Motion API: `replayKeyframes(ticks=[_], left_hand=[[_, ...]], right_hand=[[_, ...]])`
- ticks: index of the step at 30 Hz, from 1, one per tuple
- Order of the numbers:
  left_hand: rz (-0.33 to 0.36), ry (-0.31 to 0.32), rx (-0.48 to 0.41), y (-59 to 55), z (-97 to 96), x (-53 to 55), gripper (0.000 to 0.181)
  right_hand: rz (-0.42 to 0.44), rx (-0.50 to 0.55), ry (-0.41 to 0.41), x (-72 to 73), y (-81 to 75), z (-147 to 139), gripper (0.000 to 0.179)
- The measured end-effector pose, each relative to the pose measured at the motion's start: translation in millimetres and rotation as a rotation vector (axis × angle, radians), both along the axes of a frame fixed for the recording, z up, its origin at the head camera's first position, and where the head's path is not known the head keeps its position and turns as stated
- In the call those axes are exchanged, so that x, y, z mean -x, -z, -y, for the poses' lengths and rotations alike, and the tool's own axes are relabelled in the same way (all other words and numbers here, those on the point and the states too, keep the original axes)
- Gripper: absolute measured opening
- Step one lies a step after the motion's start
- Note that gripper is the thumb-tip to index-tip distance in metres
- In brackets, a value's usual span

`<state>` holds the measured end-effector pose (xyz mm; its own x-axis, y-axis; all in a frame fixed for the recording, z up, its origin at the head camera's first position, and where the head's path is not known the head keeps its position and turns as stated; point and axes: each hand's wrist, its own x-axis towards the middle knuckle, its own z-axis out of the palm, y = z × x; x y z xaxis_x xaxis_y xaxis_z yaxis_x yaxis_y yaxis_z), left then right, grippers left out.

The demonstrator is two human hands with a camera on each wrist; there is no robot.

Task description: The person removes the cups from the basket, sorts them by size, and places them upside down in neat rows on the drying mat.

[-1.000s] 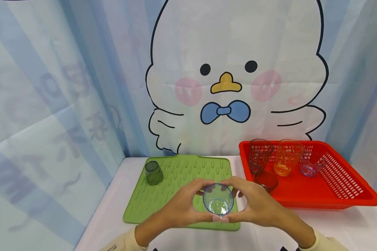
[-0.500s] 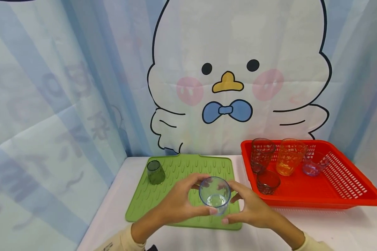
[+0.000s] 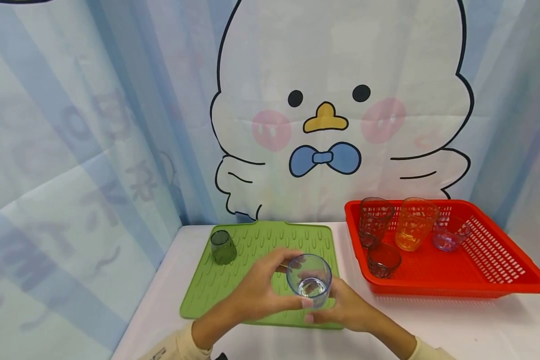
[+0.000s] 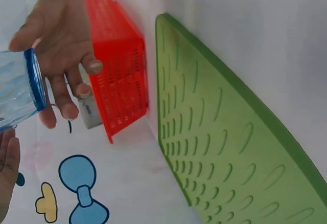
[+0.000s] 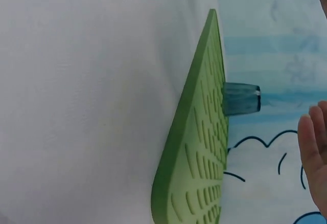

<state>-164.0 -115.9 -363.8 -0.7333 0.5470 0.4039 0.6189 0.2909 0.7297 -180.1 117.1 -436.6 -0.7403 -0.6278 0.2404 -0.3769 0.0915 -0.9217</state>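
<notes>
In the head view my left hand (image 3: 257, 292) grips a clear cup (image 3: 309, 275) with a bluish rim, thumb in front and fingers behind. The cup is held over the front of a green drying mat (image 3: 247, 237), its wide opening facing up. My right hand (image 3: 344, 306) is at the cup's lower right side, thumb near its base. In the left wrist view that right hand (image 4: 64, 47) has spread, loose fingers beside the cup's thick blue edge (image 4: 34, 79). A dark green cup (image 3: 223, 248) stands on the mat's back left part, also visible in the right wrist view.
A red plastic basket (image 3: 432, 290) on the right holds a dark tall glass (image 3: 374, 220), an orange glass (image 3: 414, 225), a purple cup (image 3: 450, 235) and a small dark cup (image 3: 384, 261). A curtain with a cartoon bird (image 3: 270, 65) hangs behind the white table (image 3: 490, 325).
Both hands held the cup a second ago, thumbs close together at the front. The right hand has come off the cup's side and moved lower, toward its base, while the left keeps its grip.
</notes>
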Motion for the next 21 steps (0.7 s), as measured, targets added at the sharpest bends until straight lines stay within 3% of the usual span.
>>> replayKeyframes(ticks=[21], left_hand=[[-0.036, 0.039, -0.050, 9.4, 9.5, 0.8, 0.082]], right_hand=[[-0.028, 0.127, 0.001, 2.1, -1.9, -8.2, 0.054]])
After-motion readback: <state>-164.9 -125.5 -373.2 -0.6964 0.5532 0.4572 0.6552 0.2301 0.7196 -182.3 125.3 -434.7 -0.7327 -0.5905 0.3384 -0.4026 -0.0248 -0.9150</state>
